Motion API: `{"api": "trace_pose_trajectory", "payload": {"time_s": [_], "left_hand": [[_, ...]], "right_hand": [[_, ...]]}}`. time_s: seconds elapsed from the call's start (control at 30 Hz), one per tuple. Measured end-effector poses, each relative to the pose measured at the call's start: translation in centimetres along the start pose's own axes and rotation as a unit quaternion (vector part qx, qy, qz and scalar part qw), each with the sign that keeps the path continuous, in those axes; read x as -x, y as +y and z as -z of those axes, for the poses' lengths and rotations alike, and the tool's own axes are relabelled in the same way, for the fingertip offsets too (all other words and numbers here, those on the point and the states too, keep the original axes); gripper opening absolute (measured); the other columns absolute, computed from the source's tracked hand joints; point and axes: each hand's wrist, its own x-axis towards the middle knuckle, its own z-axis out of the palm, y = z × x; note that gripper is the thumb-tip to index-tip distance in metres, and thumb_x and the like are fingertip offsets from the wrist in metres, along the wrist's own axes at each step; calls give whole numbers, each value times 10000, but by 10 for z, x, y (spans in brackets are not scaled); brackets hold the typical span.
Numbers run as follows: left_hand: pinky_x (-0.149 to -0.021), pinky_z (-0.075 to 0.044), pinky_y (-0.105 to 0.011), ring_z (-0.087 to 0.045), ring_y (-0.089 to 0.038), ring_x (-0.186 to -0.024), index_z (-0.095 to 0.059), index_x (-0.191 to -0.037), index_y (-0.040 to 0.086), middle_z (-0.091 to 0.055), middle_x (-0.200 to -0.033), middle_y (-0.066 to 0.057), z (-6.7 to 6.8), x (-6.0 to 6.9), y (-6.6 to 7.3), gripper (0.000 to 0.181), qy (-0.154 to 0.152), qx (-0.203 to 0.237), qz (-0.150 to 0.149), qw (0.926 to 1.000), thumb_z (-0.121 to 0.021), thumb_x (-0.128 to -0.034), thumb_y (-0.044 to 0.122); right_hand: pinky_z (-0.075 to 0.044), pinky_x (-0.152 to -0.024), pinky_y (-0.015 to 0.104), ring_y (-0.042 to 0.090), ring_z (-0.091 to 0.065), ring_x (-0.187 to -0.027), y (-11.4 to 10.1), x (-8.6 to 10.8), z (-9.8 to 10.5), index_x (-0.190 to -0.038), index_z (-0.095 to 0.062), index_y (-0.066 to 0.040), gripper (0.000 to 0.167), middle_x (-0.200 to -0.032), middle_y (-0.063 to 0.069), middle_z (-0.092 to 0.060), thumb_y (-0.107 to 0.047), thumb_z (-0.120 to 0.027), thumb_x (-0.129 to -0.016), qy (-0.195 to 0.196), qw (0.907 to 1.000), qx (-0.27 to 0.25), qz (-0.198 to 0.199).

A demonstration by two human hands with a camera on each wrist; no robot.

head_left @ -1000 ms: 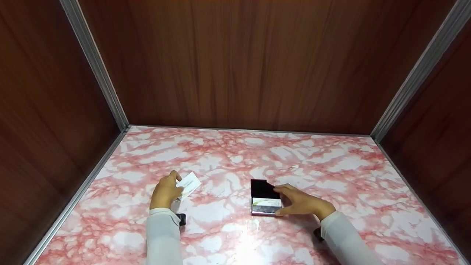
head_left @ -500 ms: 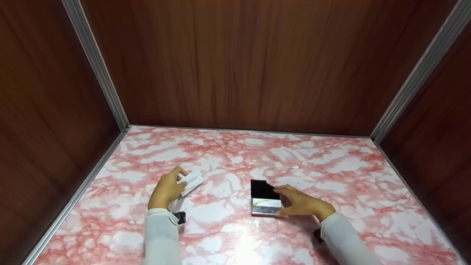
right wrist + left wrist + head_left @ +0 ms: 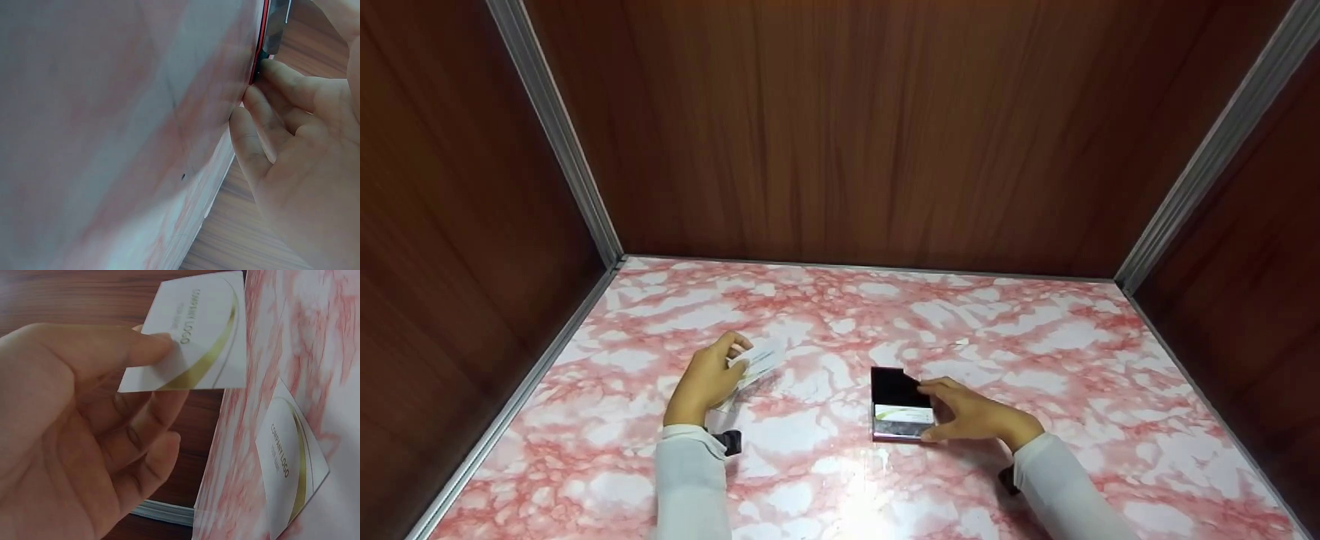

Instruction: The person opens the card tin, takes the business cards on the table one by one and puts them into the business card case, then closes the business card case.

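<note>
Between its thumb and fingers, my left hand (image 3: 709, 382) pinches a white business card (image 3: 216, 326) with a gold curve and "COMPANY LOGO" print, raised above the table. A second matching business card (image 3: 289, 467) lies on the table below that hand, mostly hidden by it in the head view. My right hand (image 3: 982, 414) holds the right side of a dark business card case (image 3: 891, 384), thumb at the near corner and fingers farther up. The case rests on the table, and a white card (image 3: 900, 414) shows in its near half. From the right wrist, only the edge of the case is visible.
The table (image 3: 825, 315) has a red and white marbled top. Brown wood-grain panels (image 3: 840, 135) stand at the back and both sides, joined by grey metal posts (image 3: 562, 135). A bright glare lies on the near middle of the tabletop.
The left hand has lifted its business card and carried it slightly away and to the right, and the card has tilted. The right hand and the case have stayed in place.
</note>
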Motion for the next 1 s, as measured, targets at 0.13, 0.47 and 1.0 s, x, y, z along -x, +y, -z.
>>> {"api": "trace_pose_trajectory", "payload": {"time_s": [0.13, 0.47, 1.0], "left_hand": [[-892, -489, -512, -611, -303, -1048, -618, -1228, 145, -655, -1204, -158, -7, -4, 6, 248, -4, 116, -214, 9997, -599, -983, 110], [-860, -512, -477, -636, -270, -961, -648, -1196, 145, -681, -1137, -133, -25, -12, 24, 317, 4, 139, -935, 9955, -593, -911, 16], [-832, -533, -417, -646, -237, -947, -669, -1179, 160, -681, -1102, -83, -47, -19, 39, 262, -389, 284, -1442, 9884, -604, -946, 58]], "right_hand": [[-363, -1046, 548, 322, -458, -1229, 1, 0, 0, -1512, -365, 29, 873, -1434, 174, -407, -386, -782, -868, 5, 10000, -24, 39], [-324, -1085, 555, 337, -400, -1321, -1, 0, -2, -1525, -354, 3, 872, -1492, 171, -354, -385, -780, -870, -31, 9999, -105, -51], [-365, -1049, 534, 297, -454, -1236, 1, -1, -2, -1523, -360, 4, 881, -1438, 162, -404, -396, -785, -862, 20, 10000, -3, -21]]}}
